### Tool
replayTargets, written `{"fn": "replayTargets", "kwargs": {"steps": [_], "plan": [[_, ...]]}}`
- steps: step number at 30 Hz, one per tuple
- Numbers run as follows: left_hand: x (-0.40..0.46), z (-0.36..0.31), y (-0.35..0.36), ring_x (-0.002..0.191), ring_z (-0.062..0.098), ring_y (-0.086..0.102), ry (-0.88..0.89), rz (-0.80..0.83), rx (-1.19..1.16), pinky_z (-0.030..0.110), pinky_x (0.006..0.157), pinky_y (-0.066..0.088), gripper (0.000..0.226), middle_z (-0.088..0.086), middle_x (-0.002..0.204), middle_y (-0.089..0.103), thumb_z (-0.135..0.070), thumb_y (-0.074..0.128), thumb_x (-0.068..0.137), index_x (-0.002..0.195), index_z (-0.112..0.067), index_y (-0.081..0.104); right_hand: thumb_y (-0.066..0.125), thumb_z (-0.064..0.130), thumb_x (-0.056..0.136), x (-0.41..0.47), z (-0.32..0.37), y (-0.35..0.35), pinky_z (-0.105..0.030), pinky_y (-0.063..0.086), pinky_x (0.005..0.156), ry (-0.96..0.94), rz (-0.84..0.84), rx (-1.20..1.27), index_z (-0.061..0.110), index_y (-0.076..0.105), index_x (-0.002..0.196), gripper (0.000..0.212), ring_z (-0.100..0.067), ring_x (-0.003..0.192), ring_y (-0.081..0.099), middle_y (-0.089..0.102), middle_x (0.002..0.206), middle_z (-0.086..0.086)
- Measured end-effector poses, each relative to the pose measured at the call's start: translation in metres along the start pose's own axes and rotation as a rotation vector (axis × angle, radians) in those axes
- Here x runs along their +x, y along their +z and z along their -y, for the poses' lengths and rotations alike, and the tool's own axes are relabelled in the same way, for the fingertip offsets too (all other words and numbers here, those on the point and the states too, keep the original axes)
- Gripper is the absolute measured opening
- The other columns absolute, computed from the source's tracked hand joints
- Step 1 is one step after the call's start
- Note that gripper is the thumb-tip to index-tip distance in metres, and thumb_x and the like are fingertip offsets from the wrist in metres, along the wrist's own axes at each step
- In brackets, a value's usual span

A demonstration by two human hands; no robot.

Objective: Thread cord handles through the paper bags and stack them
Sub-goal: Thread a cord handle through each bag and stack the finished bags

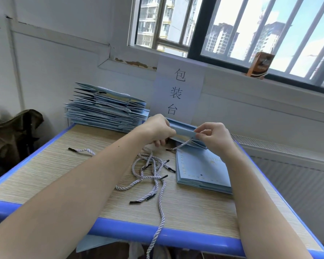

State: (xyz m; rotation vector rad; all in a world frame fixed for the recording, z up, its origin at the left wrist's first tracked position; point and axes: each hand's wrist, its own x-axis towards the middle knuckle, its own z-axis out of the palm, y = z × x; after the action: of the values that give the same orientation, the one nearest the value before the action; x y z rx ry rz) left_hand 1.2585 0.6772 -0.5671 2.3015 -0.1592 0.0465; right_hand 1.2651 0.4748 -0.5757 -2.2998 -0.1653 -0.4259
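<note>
Fingers of the left hand (158, 130) curl round one end of a folded pale blue paper bag (184, 132), lifted above the table (64, 176). Opposite, the right hand (212, 136) pinches the bag's other end. A cord (180, 146) dangles beneath it, over a flat bag stack (202, 171), with loose cords (151, 171) beside.

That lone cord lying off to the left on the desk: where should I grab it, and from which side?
Take the lone cord at its twisted white middle, not the thin black tip. It lies flat on the desk with bare top around it, so probably come straight down with the left hand, pinching across its width.
</note>
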Motion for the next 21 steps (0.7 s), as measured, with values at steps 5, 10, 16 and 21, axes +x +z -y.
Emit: {"fn": "replayTargets", "kwargs": {"steps": [5, 10, 16, 21], "plan": [[-0.002, -0.002, 0.000, 0.032, 0.011, 0.039, 0.009, 0.105, -0.029, 0.016, 0.037, 0.029, 0.019, 0.007, 0.059, 0.054, -0.010, 0.053, 0.091, 0.073, -0.012, 0.054, 0.068, 0.010, 0.090, 0.000, 0.000, -0.001, -0.027, 0.047, 0.061, 0.006, -0.015, -0.001, 0.026, 0.073, 0.082, 0.019, -0.016, 0.069, 0.058, 0.075, 0.082, -0.003], [-0.003, -0.002, 0.002, 0.042, 0.016, 0.038, 0.030, 0.192, -0.038, 0.022, 0.044, 0.031, 0.015, 0.009, 0.061, 0.056, -0.011, 0.055, 0.089, 0.075, -0.011, 0.061, 0.067, 0.010, 0.091, -0.001, 0.001, 0.000, -0.023, 0.042, 0.056, 0.003, -0.021, -0.026, 0.025, 0.073, 0.084, 0.018, -0.011, 0.067, 0.057, 0.074, 0.082, -0.001], [-0.003, -0.003, 0.005, 0.048, 0.019, 0.039, 0.066, 0.189, -0.069, 0.022, 0.045, 0.032, 0.014, 0.010, 0.062, 0.056, -0.011, 0.055, 0.088, 0.075, -0.011, 0.059, 0.067, 0.010, 0.091, -0.001, 0.001, 0.000, -0.027, 0.048, 0.064, 0.002, -0.017, -0.042, 0.024, 0.073, 0.086, 0.016, -0.014, 0.073, 0.061, 0.075, 0.085, -0.004], [0.002, -0.002, 0.011, 0.052, 0.018, 0.050, 0.113, 0.045, -0.087, 0.023, 0.047, 0.043, 0.011, 0.008, 0.065, 0.060, -0.012, 0.058, 0.090, 0.081, -0.007, 0.063, 0.069, 0.012, 0.092, -0.002, 0.004, 0.001, -0.024, 0.048, 0.063, 0.001, -0.003, -0.021, 0.022, 0.074, 0.089, 0.012, -0.012, 0.077, 0.062, 0.075, 0.087, -0.002]]}}
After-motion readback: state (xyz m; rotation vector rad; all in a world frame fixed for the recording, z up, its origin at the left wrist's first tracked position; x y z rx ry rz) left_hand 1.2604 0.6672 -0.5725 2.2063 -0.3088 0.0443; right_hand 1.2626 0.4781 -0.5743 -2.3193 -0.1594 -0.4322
